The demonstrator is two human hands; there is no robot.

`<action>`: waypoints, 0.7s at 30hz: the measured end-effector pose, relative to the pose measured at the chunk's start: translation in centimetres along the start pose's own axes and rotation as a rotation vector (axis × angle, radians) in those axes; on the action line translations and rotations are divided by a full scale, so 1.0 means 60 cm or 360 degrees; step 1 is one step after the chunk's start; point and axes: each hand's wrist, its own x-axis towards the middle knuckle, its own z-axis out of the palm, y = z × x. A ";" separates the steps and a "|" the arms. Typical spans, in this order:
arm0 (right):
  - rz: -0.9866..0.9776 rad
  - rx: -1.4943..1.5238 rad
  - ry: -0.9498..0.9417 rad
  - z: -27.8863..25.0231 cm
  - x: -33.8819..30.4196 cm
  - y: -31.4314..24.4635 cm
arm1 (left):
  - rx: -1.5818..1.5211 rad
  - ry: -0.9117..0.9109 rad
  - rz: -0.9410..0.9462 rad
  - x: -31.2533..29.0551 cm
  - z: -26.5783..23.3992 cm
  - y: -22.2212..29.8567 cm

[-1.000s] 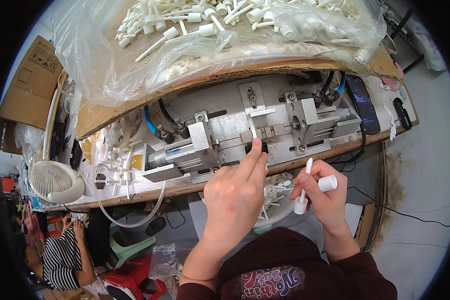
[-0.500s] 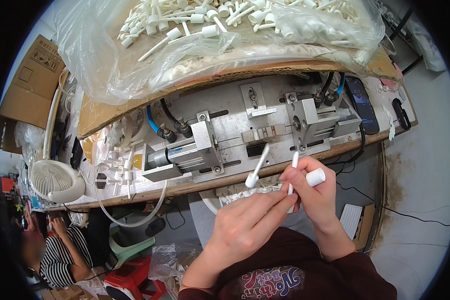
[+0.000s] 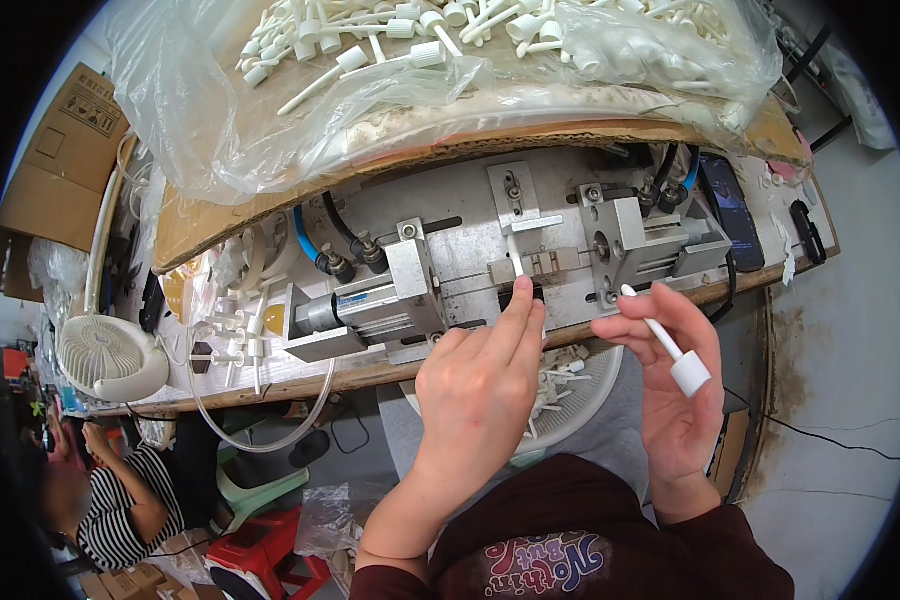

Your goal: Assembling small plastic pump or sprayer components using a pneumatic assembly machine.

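Observation:
My left hand (image 3: 480, 385) reaches forward to the small metal fixture (image 3: 545, 263) at the middle of the bench. Its fingers are closed on a white capped stick (image 3: 515, 255), whose stem points away toward the upright bracket; its cap is hidden behind the fingers. To the right, my right hand (image 3: 678, 375) is raised just off the bench edge. A second white capped stick (image 3: 662, 332) lies across its fingers, ribbed cap (image 3: 690, 374) toward me and thin tip up by the fingertips. Below the bench, a white basket (image 3: 610, 385) with several such pieces sits at my lap.
Metal cylinder clamps flank the fixture, left (image 3: 370, 305) and right (image 3: 650, 240). Behind, a cardboard sheet (image 3: 320, 218) carries plastic film and a heap of white capped sticks (image 3: 370, 50). A phone (image 3: 727, 210) lies right, a fan (image 3: 110, 355) left. Another person (image 3: 135, 495) sits lower left.
My hands have parted. The left has gone forward with its capped stick to the fixture; the right has moved right, its stick now turned cap toward me. More of the basket shows.

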 end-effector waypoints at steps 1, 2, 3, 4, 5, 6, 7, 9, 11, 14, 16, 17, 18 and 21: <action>0.0025 0.0008 0.0047 0.002 -0.001 -0.002 | 0.0010 -0.0030 0.0006 0.002 -0.002 0.001; -0.0067 0.0024 -0.0031 -0.001 -0.003 0.004 | 0.0010 -0.0041 -0.0007 0.002 -0.002 0.001; -0.0158 0.0040 -0.0109 -0.008 -0.008 0.015 | 0.0011 -0.0051 -0.0019 0.002 -0.003 0.003; -0.0247 0.0054 -0.0190 -0.013 -0.010 0.021 | 0.0010 -0.0061 -0.0036 0.001 -0.004 0.003; -0.0269 -0.0138 -0.0252 -0.020 -0.010 0.019 | 0.0015 -0.0055 -0.0040 0.000 -0.004 0.002; -0.0291 -0.0330 -0.0313 -0.027 -0.010 0.015 | 0.0019 -0.0048 -0.0045 -0.002 -0.003 0.001; -0.0315 -0.0524 -0.0372 -0.030 -0.009 0.011 | 0.0022 -0.0040 -0.0046 -0.003 -0.002 0.000; -0.0431 -0.0795 -0.0292 -0.019 0.004 0.001 | 0.0000 -0.0018 -0.0055 -0.003 -0.002 -0.001; -0.0585 -0.1165 -0.0293 -0.017 0.016 -0.005 | -0.0026 0.0020 -0.0060 -0.004 0.000 -0.002; -0.0692 -0.1337 -0.0323 -0.014 0.037 0.005 | -0.0077 0.0062 -0.0046 -0.007 0.004 -0.003; -0.0810 -0.1451 -0.0384 -0.014 0.053 0.015 | -0.0111 0.0044 -0.0006 -0.010 -0.002 -0.005; -0.0820 -0.1526 -0.0446 -0.012 0.055 0.016 | -0.0142 0.0021 0.0012 -0.018 -0.003 -0.005; -0.0829 -0.1602 -0.0508 -0.009 0.058 0.016 | -0.0173 -0.0001 0.0032 -0.031 -0.006 -0.005; -0.0939 -0.1820 -0.0662 0.002 0.058 0.029 | -0.0305 -0.0208 0.0103 -0.062 -0.026 -0.005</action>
